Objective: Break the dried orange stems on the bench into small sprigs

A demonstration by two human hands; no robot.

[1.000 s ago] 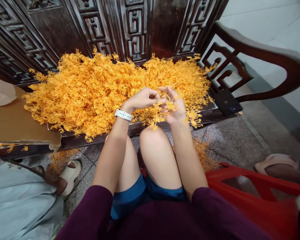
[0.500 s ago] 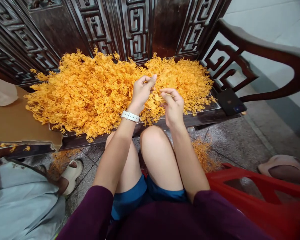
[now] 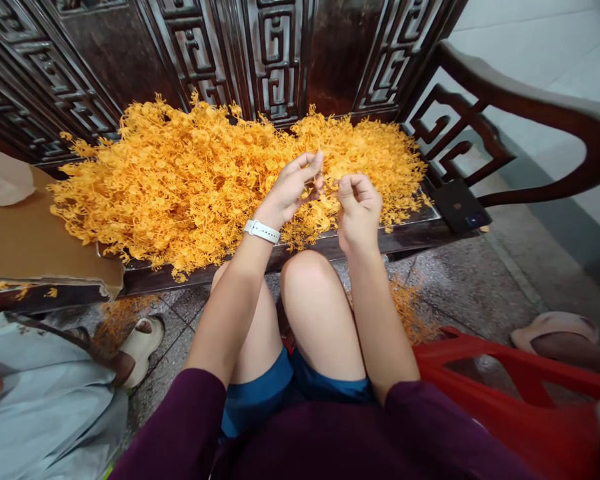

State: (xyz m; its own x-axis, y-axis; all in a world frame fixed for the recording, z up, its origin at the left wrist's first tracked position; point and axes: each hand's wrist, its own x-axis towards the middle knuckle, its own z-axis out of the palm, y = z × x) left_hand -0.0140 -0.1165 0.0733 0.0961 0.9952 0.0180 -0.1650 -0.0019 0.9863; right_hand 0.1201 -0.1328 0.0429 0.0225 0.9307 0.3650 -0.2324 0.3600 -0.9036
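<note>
Left hand [image 3: 287, 192] and right hand [image 3: 361, 213] both shifted slightly right since the last frame, just apart from each other, in front of the flower pile [image 3: 180, 180]. Fingers bent on both; can't tell if either grips anything. Orange pile sits on the dark wood bench [image 3: 415, 237]. Phone [image 3: 457, 207] just right of pile, cardboard [image 3: 45, 233] at its left end, red stool [image 3: 555, 427] front-right of it.
</note>
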